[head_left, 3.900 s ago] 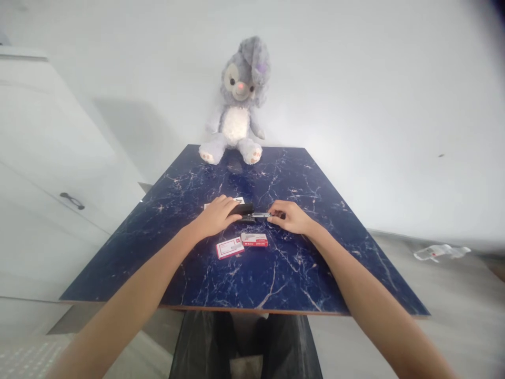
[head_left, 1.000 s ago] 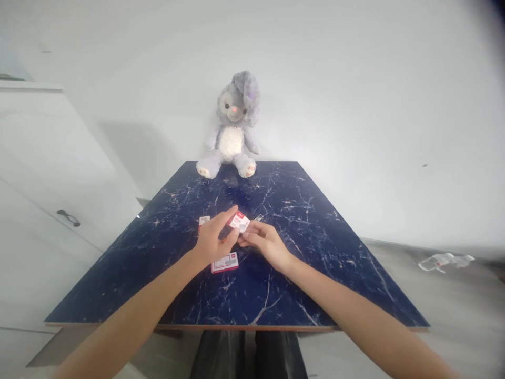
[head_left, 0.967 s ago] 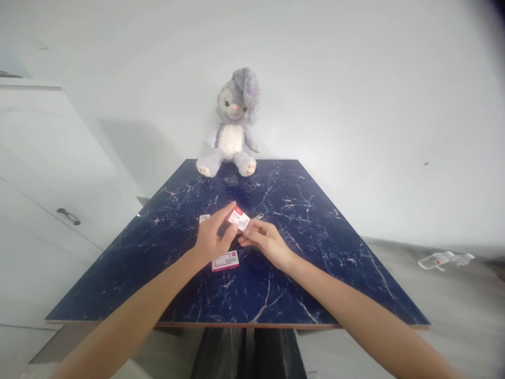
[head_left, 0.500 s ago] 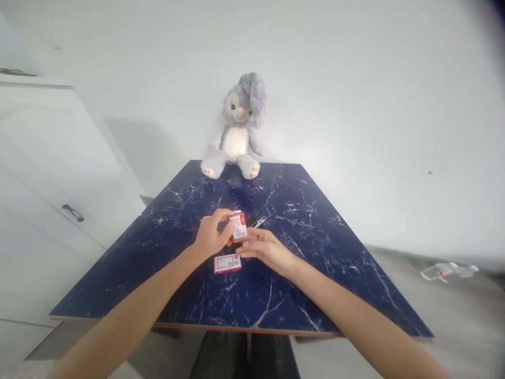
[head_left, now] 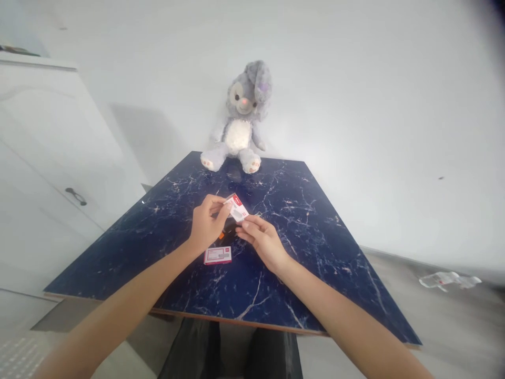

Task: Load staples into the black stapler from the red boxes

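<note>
A small white and red box (head_left: 238, 208) is held tilted above the table, its print too small to read. My left hand (head_left: 208, 220) pinches its upper left side between thumb and fingers. At its lower right corner, the thumb and fingers of my right hand (head_left: 262, 238) close on the edge. Beneath the hands lies a dark object with an orange part (head_left: 221, 235), mostly covered, so its kind is unclear. Nearer to me, a second white and red box (head_left: 218, 255) rests flat on the table.
The blue marble-patterned table (head_left: 315, 273) stands against a white wall. At its far edge sits a grey plush rabbit (head_left: 239, 126). A white cabinet (head_left: 43, 173) is on the left. Some clear plastic (head_left: 450, 280) lies on the floor at right.
The held box has turned from nearly upright to a slant, its top leaning left. The silver cutter-like blade seen beside it earlier is now mostly hidden behind the right hand. The view has shifted slightly.
</note>
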Action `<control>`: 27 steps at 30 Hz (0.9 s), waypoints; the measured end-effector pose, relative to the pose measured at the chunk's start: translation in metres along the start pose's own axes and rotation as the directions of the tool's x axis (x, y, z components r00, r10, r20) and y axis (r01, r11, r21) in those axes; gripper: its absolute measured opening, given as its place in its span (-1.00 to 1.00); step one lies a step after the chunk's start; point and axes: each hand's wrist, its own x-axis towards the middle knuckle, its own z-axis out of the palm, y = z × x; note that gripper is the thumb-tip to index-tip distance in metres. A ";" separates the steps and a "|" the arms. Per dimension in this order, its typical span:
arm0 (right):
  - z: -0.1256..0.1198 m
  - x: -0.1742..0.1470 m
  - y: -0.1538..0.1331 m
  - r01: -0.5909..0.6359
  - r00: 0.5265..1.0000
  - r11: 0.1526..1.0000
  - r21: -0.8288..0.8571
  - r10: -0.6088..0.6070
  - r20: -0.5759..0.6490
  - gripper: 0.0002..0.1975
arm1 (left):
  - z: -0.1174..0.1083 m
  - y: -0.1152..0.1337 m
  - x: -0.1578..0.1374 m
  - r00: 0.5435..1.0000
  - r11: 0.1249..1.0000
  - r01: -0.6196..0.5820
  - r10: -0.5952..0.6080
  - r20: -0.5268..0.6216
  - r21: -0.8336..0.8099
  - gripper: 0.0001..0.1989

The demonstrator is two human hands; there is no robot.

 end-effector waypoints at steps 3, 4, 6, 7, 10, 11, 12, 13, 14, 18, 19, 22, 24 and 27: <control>-0.008 0.007 0.006 0.013 0.999 0.994 -0.110 -0.018 -0.047 -0.71 | -0.003 -0.006 -0.001 0.996 0.997 0.066 -0.064 0.064 -0.034 -0.79; -0.010 0.009 0.006 0.019 0.999 0.990 -0.139 -0.026 -0.046 -0.71 | -0.004 -0.007 0.000 0.991 0.993 0.099 -0.093 0.091 -0.065 -0.79; -0.013 0.012 0.003 0.036 0.998 0.985 -0.167 -0.044 -0.048 -0.72 | -0.006 -0.008 0.002 0.980 0.977 0.160 -0.141 0.139 -0.139 -0.79; -0.014 0.014 0.001 0.047 0.997 0.984 -0.170 -0.057 -0.059 -0.73 | -0.007 -0.008 0.003 0.973 0.967 0.187 -0.158 0.166 -0.171 -0.77; -0.018 0.020 -0.008 0.113 0.984 0.976 -0.186 -0.136 -0.118 -0.77 | -0.006 -0.008 0.005 0.938 0.933 0.272 -0.202 0.280 -0.237 -0.69; -0.020 0.021 -0.011 0.145 0.976 0.966 -0.213 -0.175 -0.131 -0.79 | -0.006 -0.009 0.005 0.921 0.917 0.306 -0.217 0.322 -0.257 -0.72; -0.021 0.023 -0.014 0.179 0.966 0.950 -0.256 -0.219 -0.138 -0.80 | -0.006 -0.010 0.004 0.904 0.900 0.337 -0.228 0.361 -0.277 -0.76; -0.023 0.023 -0.016 0.210 0.955 0.927 -0.310 -0.262 -0.138 -0.81 | -0.005 -0.011 0.003 0.890 0.886 0.359 -0.229 0.395 -0.294 -0.72; -0.024 0.024 -0.017 0.237 0.944 0.899 -0.367 -0.303 -0.133 -0.83 | -0.006 -0.012 0.002 0.879 0.880 0.365 -0.218 0.425 -0.303 -0.60; -0.024 0.020 -0.020 0.316 0.911 0.787 -0.531 -0.407 -0.061 -0.82 | -0.010 -0.014 -0.001 0.874 0.967 0.148 -0.030 0.484 -0.207 -0.52; -0.024 0.019 -0.020 0.331 0.909 0.765 -0.552 -0.416 -0.032 -0.80 | -0.012 -0.013 -0.001 0.880 0.986 0.043 0.037 0.473 -0.159 -0.59; -0.022 0.016 -0.022 0.368 0.907 0.734 -0.571 -0.419 0.045 -0.79 | -0.016 -0.011 -0.001 0.883 0.977 -0.211 0.203 0.422 -0.029 -0.68; -0.022 0.015 -0.025 0.379 0.906 0.735 -0.562 -0.419 0.062 -0.79 | -0.016 -0.011 -0.001 0.879 0.957 -0.289 0.259 0.402 0.016 -0.67; -0.024 0.016 -0.027 0.379 0.902 0.714 -0.588 -0.428 0.062 -0.76 | -0.014 -0.015 -0.003 0.873 0.934 -0.352 0.303 0.383 0.063 -0.60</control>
